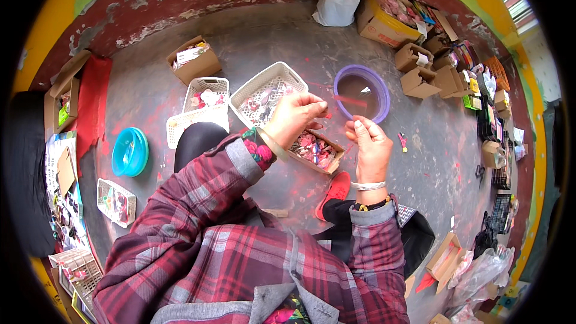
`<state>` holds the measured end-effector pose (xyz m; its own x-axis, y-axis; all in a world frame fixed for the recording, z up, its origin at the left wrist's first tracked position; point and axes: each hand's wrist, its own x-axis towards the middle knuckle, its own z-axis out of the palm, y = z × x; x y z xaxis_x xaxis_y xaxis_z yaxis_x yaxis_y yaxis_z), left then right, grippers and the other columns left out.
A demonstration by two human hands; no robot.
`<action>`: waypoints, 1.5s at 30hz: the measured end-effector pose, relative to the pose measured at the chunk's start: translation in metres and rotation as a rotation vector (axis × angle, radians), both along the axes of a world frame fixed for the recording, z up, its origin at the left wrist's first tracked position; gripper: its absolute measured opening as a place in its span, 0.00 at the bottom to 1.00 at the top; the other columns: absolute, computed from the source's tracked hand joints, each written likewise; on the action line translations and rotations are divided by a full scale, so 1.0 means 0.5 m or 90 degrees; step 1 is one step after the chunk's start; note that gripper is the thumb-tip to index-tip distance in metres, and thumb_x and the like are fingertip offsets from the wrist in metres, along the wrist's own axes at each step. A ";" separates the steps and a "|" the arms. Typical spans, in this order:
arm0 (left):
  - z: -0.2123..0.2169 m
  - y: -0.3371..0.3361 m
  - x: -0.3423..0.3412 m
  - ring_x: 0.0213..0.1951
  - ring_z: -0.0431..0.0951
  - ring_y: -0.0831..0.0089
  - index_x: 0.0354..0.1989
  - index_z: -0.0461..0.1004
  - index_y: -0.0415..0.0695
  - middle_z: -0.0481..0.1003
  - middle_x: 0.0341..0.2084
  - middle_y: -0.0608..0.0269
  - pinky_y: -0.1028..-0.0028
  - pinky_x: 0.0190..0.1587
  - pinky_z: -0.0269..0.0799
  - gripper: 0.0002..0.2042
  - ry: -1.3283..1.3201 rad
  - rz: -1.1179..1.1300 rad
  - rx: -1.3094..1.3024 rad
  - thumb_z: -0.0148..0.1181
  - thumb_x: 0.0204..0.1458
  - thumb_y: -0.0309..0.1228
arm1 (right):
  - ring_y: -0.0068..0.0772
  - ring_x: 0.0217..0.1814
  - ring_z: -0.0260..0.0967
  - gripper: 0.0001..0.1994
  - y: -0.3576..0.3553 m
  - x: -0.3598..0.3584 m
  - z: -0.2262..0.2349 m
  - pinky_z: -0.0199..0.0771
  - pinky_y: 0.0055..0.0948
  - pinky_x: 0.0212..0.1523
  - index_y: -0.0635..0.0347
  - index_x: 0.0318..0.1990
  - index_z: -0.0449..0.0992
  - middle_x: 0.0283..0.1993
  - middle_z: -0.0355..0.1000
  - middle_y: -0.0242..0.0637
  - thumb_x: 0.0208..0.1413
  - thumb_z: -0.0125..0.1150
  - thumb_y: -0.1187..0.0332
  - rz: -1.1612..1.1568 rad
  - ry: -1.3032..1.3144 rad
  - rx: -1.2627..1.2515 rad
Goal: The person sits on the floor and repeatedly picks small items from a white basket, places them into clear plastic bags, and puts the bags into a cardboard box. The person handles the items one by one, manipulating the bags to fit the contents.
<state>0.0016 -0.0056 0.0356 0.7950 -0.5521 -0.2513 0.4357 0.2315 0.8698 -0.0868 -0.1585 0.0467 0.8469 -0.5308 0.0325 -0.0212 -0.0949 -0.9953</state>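
A workshop, it seems: baskets [252,84], a box of scraps [334,165], red-stained floor [441,153].

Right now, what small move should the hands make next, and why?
Perhaps bring the right hand slightly toward the left hand: a gap separates them, both are curled as if pinching, and the cardboard box of pink and red pieces lies near. Anything they may hold is too small to make out.

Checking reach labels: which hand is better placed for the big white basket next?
Probably the left hand: in view it overlaps the big white basket; the right hand is farther, by the purple basin.
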 end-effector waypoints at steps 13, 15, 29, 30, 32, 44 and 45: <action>-0.026 -0.024 -0.028 0.31 0.74 0.78 0.38 0.72 0.39 0.74 0.31 0.63 0.82 0.29 0.69 0.08 0.108 -0.011 -0.193 0.48 0.57 0.30 | 0.41 0.41 0.71 0.12 0.061 0.005 -0.010 0.73 0.31 0.41 0.65 0.40 0.73 0.40 0.72 0.43 0.47 0.58 0.72 0.022 -0.094 -0.850; -0.015 -0.020 -0.022 0.35 0.75 0.75 0.38 0.71 0.39 0.74 0.33 0.61 0.81 0.31 0.70 0.09 0.118 0.046 -0.169 0.48 0.57 0.30 | 0.40 0.41 0.71 0.12 0.063 0.000 0.003 0.73 0.30 0.40 0.65 0.41 0.73 0.41 0.72 0.43 0.47 0.59 0.72 0.042 -0.082 -0.761; 0.001 -0.006 0.002 0.32 0.72 0.79 0.34 0.73 0.36 0.74 0.28 0.65 0.79 0.35 0.69 0.07 -0.344 -0.336 0.240 0.56 0.51 0.28 | 0.18 0.28 0.69 0.08 -0.051 -0.004 0.020 0.69 0.16 0.28 0.67 0.37 0.74 0.29 0.73 0.32 0.47 0.59 0.77 0.293 0.222 0.053; -0.004 -0.006 0.003 0.32 0.72 0.79 0.34 0.73 0.37 0.74 0.28 0.65 0.79 0.35 0.69 0.07 -0.292 -0.323 0.224 0.56 0.51 0.27 | 0.18 0.27 0.69 0.08 -0.052 -0.002 0.013 0.69 0.16 0.28 0.67 0.36 0.74 0.29 0.73 0.33 0.47 0.59 0.77 0.269 0.207 0.086; -0.010 -0.007 0.009 0.31 0.72 0.80 0.33 0.73 0.37 0.74 0.27 0.65 0.80 0.34 0.69 0.06 -0.190 -0.295 0.192 0.57 0.50 0.26 | 0.20 0.27 0.69 0.07 -0.054 -0.002 0.005 0.70 0.17 0.28 0.68 0.35 0.73 0.29 0.73 0.35 0.48 0.58 0.77 0.220 0.176 0.151; -0.011 0.008 0.022 0.36 0.76 0.76 0.41 0.71 0.36 0.76 0.31 0.62 0.77 0.41 0.72 0.09 -0.116 -0.319 0.078 0.51 0.53 0.24 | 0.26 0.32 0.74 0.06 -0.045 -0.001 0.045 0.73 0.20 0.28 0.68 0.34 0.72 0.31 0.74 0.39 0.48 0.56 0.76 0.288 0.283 0.135; -0.008 0.010 0.023 0.36 0.76 0.76 0.42 0.71 0.36 0.76 0.31 0.62 0.77 0.41 0.72 0.10 -0.121 -0.339 0.079 0.50 0.53 0.24 | 0.26 0.32 0.74 0.06 -0.046 -0.001 0.042 0.73 0.20 0.28 0.67 0.34 0.72 0.31 0.73 0.38 0.48 0.56 0.76 0.298 0.285 0.130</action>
